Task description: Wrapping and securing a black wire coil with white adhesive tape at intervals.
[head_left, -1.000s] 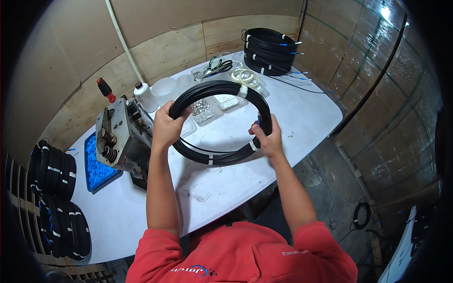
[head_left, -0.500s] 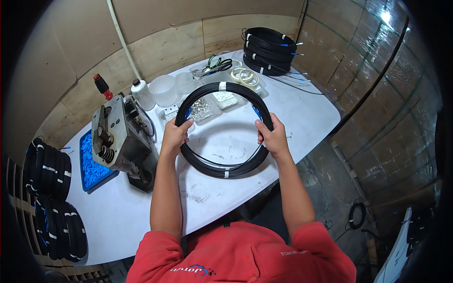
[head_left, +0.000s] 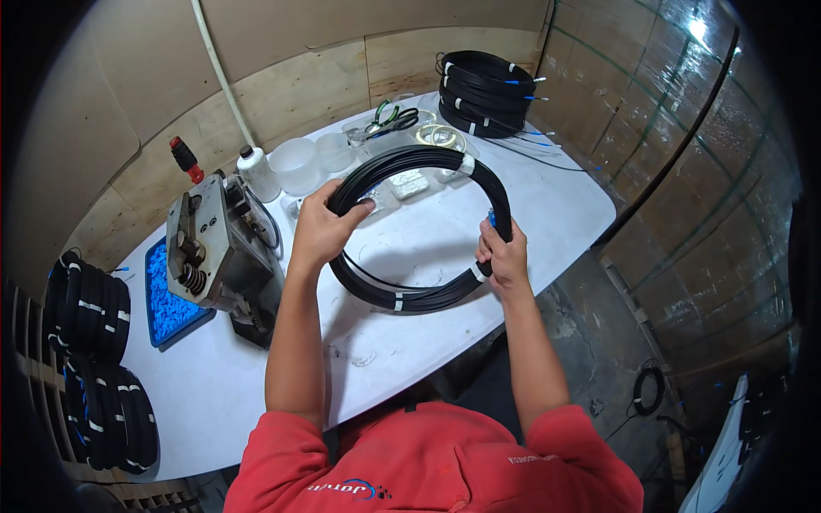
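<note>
Between my hands I hold up a coil of black cable [head_left: 410, 301], bound with several white tape bands, over the white table. My left hand [head_left: 327, 224] grips the coil's upper left side, thumb on the inner edge. On the right side, my right hand [head_left: 504, 253] is closed around the coil. A blue connector [head_left: 492, 219] shows just above the right fingers. Behind the coil, clear trays with small parts are partly hidden, among them a tray of white pieces [head_left: 409, 184].
At left stands a metal press [head_left: 214, 239] beside a blue tray [head_left: 208, 318] of small blue pieces. Stacked black coils [head_left: 486, 94] sit at the back right, others [head_left: 90, 308] at the far left. Scissors [head_left: 398, 120], a white bottle [head_left: 258, 173] and round tubs [head_left: 296, 165] line the back.
The coil has turned clockwise in my hands, its top tape band now at the upper right. My left hand has moved up along the ring and my right hand slightly down.
</note>
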The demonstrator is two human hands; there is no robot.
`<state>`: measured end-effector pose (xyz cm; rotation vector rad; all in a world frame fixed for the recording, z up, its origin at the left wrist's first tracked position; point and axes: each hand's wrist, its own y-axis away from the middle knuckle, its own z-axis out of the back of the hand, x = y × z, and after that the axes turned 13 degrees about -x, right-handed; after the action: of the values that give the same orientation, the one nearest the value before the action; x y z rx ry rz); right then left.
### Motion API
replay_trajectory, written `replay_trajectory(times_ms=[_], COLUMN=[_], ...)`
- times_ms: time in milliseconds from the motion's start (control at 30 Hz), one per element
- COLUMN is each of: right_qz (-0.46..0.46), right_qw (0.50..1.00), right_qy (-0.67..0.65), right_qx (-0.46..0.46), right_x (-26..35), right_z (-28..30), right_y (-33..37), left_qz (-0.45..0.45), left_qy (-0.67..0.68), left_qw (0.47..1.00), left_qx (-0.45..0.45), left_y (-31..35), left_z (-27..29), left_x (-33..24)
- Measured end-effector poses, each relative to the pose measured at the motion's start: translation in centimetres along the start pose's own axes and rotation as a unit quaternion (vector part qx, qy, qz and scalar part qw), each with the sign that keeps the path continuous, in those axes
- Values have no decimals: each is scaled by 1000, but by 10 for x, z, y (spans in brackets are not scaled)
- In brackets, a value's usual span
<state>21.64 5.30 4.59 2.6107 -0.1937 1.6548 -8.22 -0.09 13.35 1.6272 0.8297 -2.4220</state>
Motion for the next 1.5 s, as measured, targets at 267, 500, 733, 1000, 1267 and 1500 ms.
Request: replay_trajectory(times_ms=[267, 500, 733, 1000, 1267, 1500], right_qz=[-38, -26, 4, 54, 56, 54], right_qw=[988, 991, 994, 992, 993, 994], right_qy=[-140, -119, -100, -109, -101, -96], right_qx=[-47, -63, -37, -18, -24, -29], right_x=[-36, -45, -45, -46, -47, -47], right_z=[10, 12, 14, 17, 17, 17], right_y=[5, 9, 14, 19, 18, 18], left_qz=[141, 220, 203, 240, 236, 230], left_qy=[223, 310, 338, 208, 146, 232], left_qw=[959, 913, 910, 944, 955, 938], left_qx=[-104, -146, -128, -84, -105, -113], left_y=[54, 66, 67, 69, 74, 74], left_z=[-45, -62, -58, -51, -58, -63], left_x=[69, 81, 91, 97, 90, 102])
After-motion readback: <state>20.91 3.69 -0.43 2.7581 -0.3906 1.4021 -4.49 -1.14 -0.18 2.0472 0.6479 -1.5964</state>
